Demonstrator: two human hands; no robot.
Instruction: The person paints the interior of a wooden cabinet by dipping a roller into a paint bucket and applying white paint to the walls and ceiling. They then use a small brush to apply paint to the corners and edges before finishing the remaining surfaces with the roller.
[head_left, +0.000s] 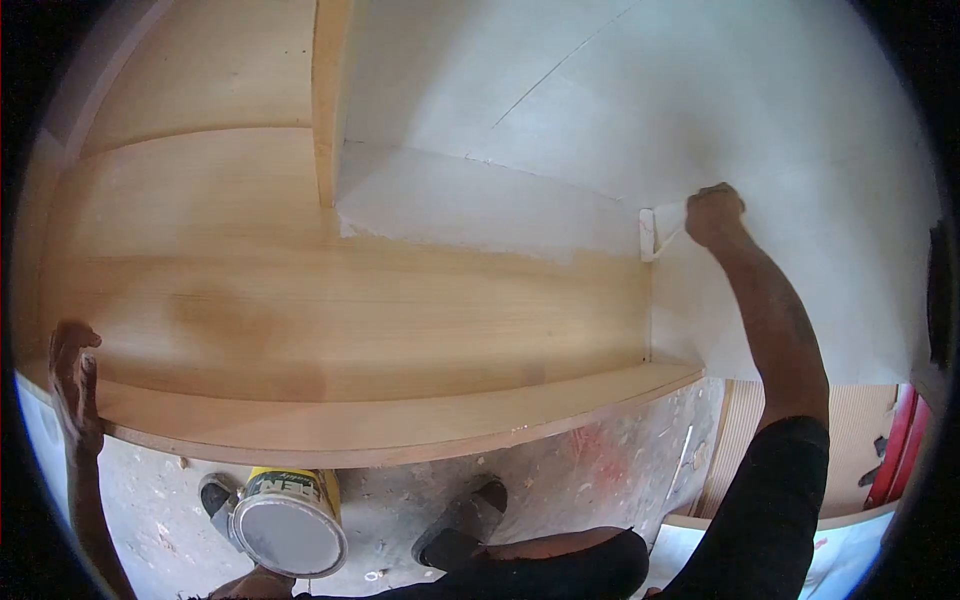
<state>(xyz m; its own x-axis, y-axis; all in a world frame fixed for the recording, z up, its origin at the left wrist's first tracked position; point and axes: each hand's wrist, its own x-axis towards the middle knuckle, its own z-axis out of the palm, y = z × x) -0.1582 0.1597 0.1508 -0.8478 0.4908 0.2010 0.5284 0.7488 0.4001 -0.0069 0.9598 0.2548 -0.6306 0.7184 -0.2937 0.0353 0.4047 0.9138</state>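
Note:
My right hand [716,214] is closed in a fist around the handle of a small paint roller [648,235]. The roller's white sleeve rests at the inner corner, where the wooden panel [420,310] meets the white-painted side. A strip of white paint [470,200] covers the upper part of this panel, with a ragged lower edge over bare wood. At the far left my left hand [76,375] is empty, thumb and fingers apart, beside the end of the wooden front edge [400,430].
A wooden divider [328,100] juts out at top centre. Below the front edge, a paint bucket [290,535] stands on the stained floor [570,465] between my feet. Ribbed board [745,450] and a red object [895,450] lie at lower right.

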